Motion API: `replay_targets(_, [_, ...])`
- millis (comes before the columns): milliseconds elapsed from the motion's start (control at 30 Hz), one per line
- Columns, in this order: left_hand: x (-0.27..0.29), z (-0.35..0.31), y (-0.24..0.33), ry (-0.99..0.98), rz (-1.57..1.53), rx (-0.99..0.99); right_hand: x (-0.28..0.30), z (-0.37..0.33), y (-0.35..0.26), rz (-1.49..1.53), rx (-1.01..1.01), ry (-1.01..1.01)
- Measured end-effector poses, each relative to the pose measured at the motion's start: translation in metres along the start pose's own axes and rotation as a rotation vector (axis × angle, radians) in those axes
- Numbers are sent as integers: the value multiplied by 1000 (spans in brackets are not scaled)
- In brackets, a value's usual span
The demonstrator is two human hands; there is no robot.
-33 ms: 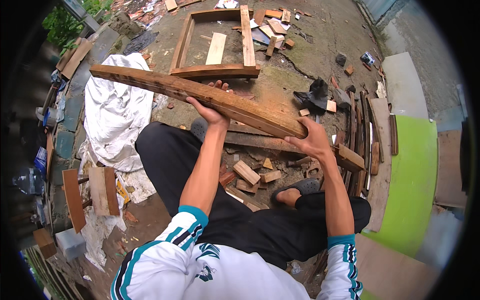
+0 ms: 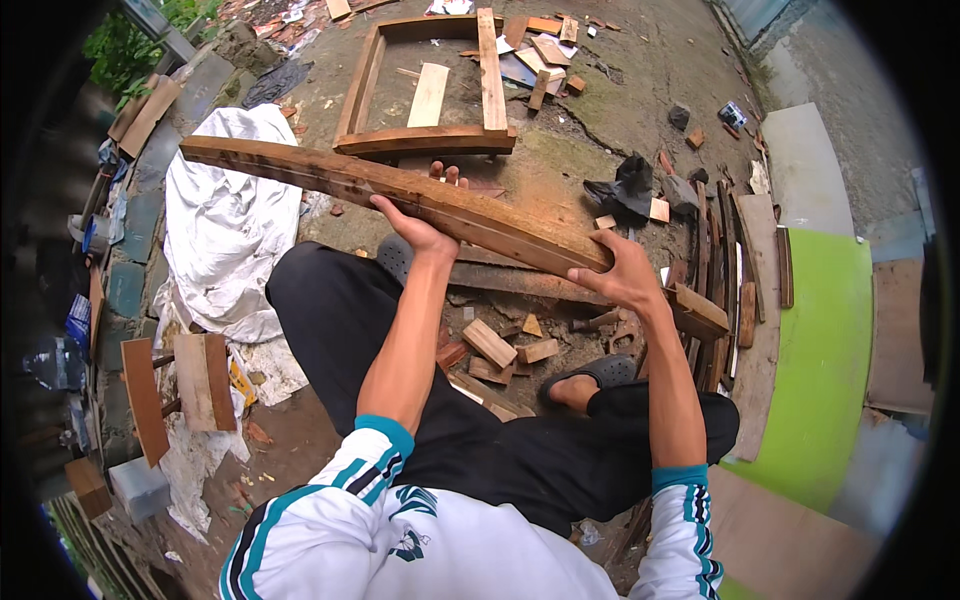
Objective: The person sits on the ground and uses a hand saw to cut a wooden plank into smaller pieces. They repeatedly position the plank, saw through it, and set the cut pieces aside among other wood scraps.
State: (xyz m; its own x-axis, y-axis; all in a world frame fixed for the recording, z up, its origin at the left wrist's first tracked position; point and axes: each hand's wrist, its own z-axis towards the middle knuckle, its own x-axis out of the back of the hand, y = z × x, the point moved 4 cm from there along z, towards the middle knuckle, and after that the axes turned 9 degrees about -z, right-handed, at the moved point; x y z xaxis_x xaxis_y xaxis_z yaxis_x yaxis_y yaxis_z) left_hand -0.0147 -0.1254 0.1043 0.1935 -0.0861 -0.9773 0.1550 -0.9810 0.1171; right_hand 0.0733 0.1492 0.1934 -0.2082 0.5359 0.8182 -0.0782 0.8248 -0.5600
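Grip, right hand (image 2: 622,272): closed on the right end of the wooden beam (image 2: 500,222), thumb on the near side, fingers around the end
Grip, left hand (image 2: 420,228): cupped under the beam near mid-length and holding it, thumb at the near side, fingertips showing past the far edge
Beam, location: raised in front of the body, above the lap and ground, touching both hands
Beam, long axis: crosswise and slanting, left end farther up the view, right end lower
Beam, free end: to the left, reaching well beyond the left hand, overlapping the white cloth (image 2: 235,215) in view
Nearer hand: left for the free end and the middle; right hand sits at the opposite end
Beyond the beam: rectangular wooden frame (image 2: 425,141) on the ground, past the left hand; black plastic sheet (image 2: 628,188) past the right
Below, between the legs: wood offcuts (image 2: 488,343), just beside the right clog (image 2: 605,372)
Contact between beam and frame: none evident; depth gap hard to judge
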Motion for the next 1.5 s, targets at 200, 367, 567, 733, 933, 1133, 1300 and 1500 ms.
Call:
replay_targets(200, [6, 7, -7, 29, 210, -41, 20, 37, 6, -56, -50, -90])
replay_targets(367, [-3, 3, -16, -67, 217, 18, 18, 44, 34, -94, -67, -3])
replay_targets(567, [-5, -4, -14, -117, 512, -66, 19, 39, 43, -269, 5, 244])
replay_targets(733, [-2, -15, -23, -200, 640, -58, 3, 21, 21, -510, 218, 519])
replay_targets(933, [-20, -45, -37, -261, 796, 39, 27, 4, 3, -715, 173, 519])
replay_targets(1133, [-24, -61, -46, -346, 802, 118, 54, -17, 8, -708, 154, 601])
replay_targets(1300, [-32, -70, -53, -353, 796, 165, 58, -30, 16, -723, 219, 778])
replay_targets(1500, [-32, -67, -51, -366, 772, 208, 61, -34, 14, -758, 298, 1031])
